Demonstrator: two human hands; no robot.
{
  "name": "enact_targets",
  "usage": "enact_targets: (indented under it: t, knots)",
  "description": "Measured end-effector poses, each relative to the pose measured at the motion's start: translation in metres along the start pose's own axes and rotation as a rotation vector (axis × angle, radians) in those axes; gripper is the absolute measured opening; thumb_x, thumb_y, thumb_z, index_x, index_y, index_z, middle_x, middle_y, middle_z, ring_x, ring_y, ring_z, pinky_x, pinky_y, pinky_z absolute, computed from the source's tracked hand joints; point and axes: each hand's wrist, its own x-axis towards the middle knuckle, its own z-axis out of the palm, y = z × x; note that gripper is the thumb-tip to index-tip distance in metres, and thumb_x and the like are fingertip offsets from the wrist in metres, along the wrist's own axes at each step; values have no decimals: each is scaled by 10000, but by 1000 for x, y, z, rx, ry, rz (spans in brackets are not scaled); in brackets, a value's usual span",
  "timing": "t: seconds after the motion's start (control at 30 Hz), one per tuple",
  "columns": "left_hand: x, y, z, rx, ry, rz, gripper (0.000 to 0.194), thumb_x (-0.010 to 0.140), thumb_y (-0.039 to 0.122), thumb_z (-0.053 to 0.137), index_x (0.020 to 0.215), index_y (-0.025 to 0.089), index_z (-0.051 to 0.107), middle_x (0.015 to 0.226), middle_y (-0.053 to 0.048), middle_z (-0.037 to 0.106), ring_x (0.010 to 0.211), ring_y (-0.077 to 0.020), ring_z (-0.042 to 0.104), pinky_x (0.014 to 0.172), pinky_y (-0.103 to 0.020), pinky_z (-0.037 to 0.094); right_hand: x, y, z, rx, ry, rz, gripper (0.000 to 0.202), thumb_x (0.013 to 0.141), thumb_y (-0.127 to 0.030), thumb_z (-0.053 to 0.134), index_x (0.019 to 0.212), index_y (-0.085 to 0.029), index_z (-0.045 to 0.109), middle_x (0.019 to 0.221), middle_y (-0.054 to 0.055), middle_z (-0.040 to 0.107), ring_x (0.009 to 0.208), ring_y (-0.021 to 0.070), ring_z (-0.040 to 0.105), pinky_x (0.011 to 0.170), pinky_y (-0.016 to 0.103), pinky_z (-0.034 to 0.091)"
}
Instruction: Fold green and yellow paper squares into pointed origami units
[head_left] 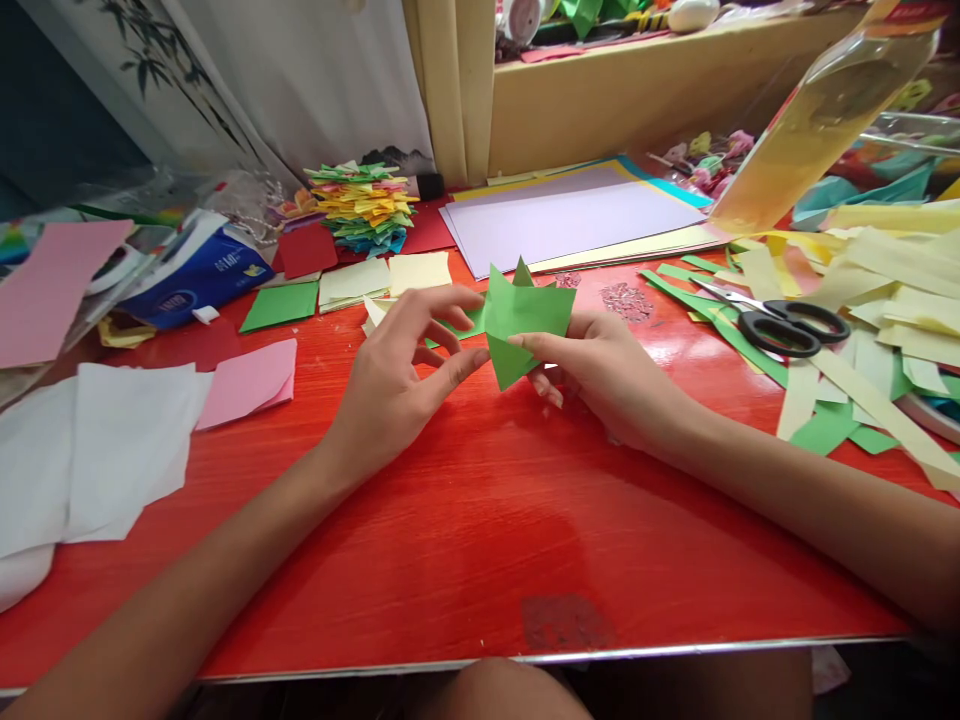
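Green folded paper [529, 318] with pointed corners is held above the red table [420, 560]. My right hand [600, 365] pinches it, thumb on the front face and fingers behind. My left hand [416, 350] is at the paper's left edge, its fingers curved and spread apart; the thumb tip is close to the paper, and I cannot tell whether it touches. Behind the left fingers lies another piece of green paper, partly hidden. Pale yellow paper squares [354, 285] and a green paper square [280, 306] lie beyond my left hand.
Black-handled scissors [791, 328] rest on paper strips [911, 270] at the right. A tilted bottle [817, 120] stands behind them. Lilac paper sheets [574, 220] and a stack of folded papers [364, 208] are at the back. Pink paper [251, 383] and white tissues [131, 445] lie left.
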Motion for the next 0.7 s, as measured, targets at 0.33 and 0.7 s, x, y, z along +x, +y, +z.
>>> enact_targets:
  t: [0.33, 0.7]
  knots:
    - [8, -9, -9, 282, -101, 269, 37, 759, 250, 593, 786, 269, 610, 1244, 0, 386, 1146, -210, 410, 904, -373, 438, 1, -1, 0, 120, -85, 10, 167, 782, -261, 547, 665, -148, 585, 515, -10, 541, 425, 64, 482, 400, 183, 404]
    - [4, -13, -3, 19, -47, -14, 60, 772, 274, 576, 791, 218, 586, 1271, -33, 394, 1233, -222, 344, 917, -364, 445, 1, 2, 3, 292, -257, -42, 223, 751, -243, 614, 960, -169, 641, 981, 46, 660, 900, 157, 609, 856, 334, 483]
